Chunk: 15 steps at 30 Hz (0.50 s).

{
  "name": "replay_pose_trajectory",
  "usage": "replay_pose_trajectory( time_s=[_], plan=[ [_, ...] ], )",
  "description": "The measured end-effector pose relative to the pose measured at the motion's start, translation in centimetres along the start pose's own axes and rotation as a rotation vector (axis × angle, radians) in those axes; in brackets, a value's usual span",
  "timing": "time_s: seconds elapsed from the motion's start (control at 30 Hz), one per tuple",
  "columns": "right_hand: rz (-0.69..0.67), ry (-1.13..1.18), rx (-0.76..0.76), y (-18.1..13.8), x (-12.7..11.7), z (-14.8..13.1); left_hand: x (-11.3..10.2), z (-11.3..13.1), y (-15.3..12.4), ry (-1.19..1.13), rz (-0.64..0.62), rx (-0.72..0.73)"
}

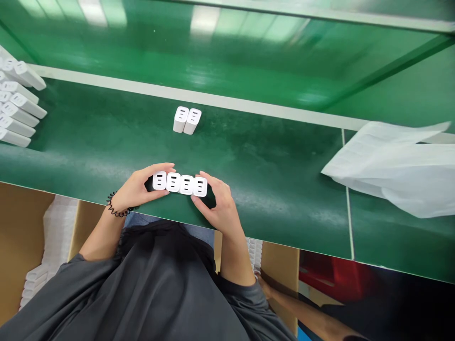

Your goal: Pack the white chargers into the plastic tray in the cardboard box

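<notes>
Several white USB charger blocks [179, 183] stand side by side in a short row above the green bench, their port faces turned up toward me. My left hand [137, 188] grips the left end of the row, thumb on the near side and fingers on the far side. Around the right end closes my right hand [218, 201] in the same way. Farther back on the bench, two more charger blocks [187, 120] stand upright, touching each other and apart from my hands.
Stacked white chargers [17, 106] lie at the far left of the green bench [266, 166]. White plastic bags [394, 170] rest on the right. Below the front edge are cardboard boxes [279, 265] with white items and another person's arm [313, 315].
</notes>
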State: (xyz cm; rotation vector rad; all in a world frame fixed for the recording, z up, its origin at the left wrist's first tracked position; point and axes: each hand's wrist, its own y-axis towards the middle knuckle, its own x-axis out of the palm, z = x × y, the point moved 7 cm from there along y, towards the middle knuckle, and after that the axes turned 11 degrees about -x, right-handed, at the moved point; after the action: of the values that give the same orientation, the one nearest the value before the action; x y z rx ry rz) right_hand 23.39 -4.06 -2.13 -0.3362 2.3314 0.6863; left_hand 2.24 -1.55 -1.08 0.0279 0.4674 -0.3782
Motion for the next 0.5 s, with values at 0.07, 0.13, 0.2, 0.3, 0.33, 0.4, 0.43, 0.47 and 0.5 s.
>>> replay_pose_trajectory(
  time_s=[0.07,0.13,0.2,0.3,0.33,0.4,0.43,0.47,0.5],
  plan=[
    [0.004,-0.001,-0.004,0.0,-0.02,-0.01,-0.01,0.03,-0.01,0.004,0.002,0.0],
    [0.01,-0.003,-0.015,0.04,-0.08,-0.1,-0.03,0.16,0.0,0.011,0.005,0.009],
    [0.008,-0.006,-0.017,0.07,-0.1,-0.15,-0.04,0.32,0.04,0.02,0.009,0.023],
    [0.003,-0.007,-0.007,0.08,-0.07,-0.09,-0.03,0.45,0.12,0.027,0.013,0.038],
    [0.005,-0.006,-0.007,0.08,-0.07,-0.09,-0.02,0.46,0.13,0.026,0.014,0.041],
    [0.012,-0.004,-0.014,0.07,-0.07,-0.1,-0.02,0.47,0.11,0.022,0.015,0.044],
    [0.013,-0.003,-0.017,0.06,-0.07,-0.1,-0.02,0.46,0.08,0.019,0.014,0.043],
    [0.013,-0.002,-0.019,0.05,-0.06,-0.1,-0.02,0.46,0.04,0.018,0.013,0.042],
    [0.013,-0.002,-0.02,0.04,-0.05,-0.09,-0.02,0.45,0.01,0.018,0.012,0.042]
  ],
)
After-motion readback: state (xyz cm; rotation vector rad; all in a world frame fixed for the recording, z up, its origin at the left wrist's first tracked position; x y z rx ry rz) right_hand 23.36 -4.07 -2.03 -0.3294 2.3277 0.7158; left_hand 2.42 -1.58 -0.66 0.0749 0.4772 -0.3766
